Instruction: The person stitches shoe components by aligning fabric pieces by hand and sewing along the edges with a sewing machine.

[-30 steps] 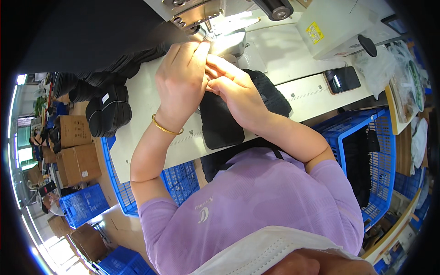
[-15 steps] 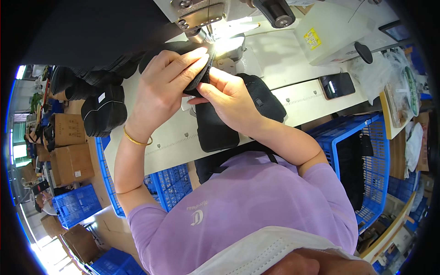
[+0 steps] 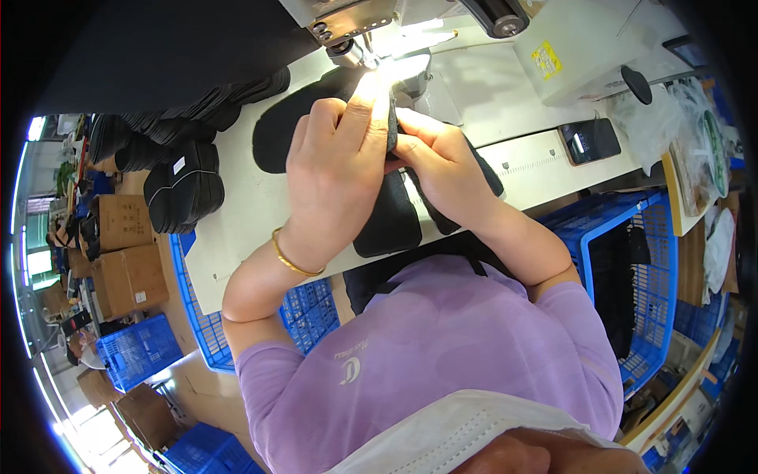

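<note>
A black padded fabric piece lies under the needle area of a sewing machine, its rounded end spread out to the left. My left hand presses on it, the longer fingers stretched toward the brightly lit needle and the others curled. My right hand pinches the raised edge of the piece between thumb and fingers, just right of my left hand. Below my hands, more black fabric pieces rest at the table's front edge, partly covered by my right hand. The needle tip is lost in glare.
Bundled black pieces and stacked ones sit at the table's left. A phone lies on the right of the white table. Blue crates stand below on both sides. Clear plastic bags are at the far right.
My left hand has moved right and lies flatter, with fingers nearer the needle. The fabric piece, earlier raised and folded in my hands, now spreads to the left on the table.
</note>
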Tool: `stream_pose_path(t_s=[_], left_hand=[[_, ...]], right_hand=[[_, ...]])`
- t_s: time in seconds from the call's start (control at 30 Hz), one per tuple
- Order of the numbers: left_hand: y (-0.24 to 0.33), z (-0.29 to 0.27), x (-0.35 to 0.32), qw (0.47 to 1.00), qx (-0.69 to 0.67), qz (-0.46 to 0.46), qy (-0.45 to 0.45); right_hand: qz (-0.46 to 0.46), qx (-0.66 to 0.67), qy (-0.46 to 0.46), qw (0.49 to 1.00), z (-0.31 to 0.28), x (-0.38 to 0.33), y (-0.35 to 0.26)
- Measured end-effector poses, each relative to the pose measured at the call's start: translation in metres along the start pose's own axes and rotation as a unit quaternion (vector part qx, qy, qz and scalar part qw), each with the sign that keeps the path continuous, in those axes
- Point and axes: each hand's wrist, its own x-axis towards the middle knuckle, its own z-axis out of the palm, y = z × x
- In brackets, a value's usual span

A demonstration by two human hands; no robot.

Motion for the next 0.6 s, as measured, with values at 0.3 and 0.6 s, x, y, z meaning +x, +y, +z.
stream_pose_path(t_s=[0.3, 0.6], left_hand=[[0.002, 0.012, -0.023, 0.985, -0.103, 0.020, 0.140], [-0.002, 0.016, -0.028, 0.979, -0.078, 0.103, 0.158]], right_hand=[[0.025, -0.152, 0.032, 0.987, -0.015, -0.021, -0.007], [-0.023, -0.172, 0.034, 0.984, -0.011, -0.019, -0.010]])
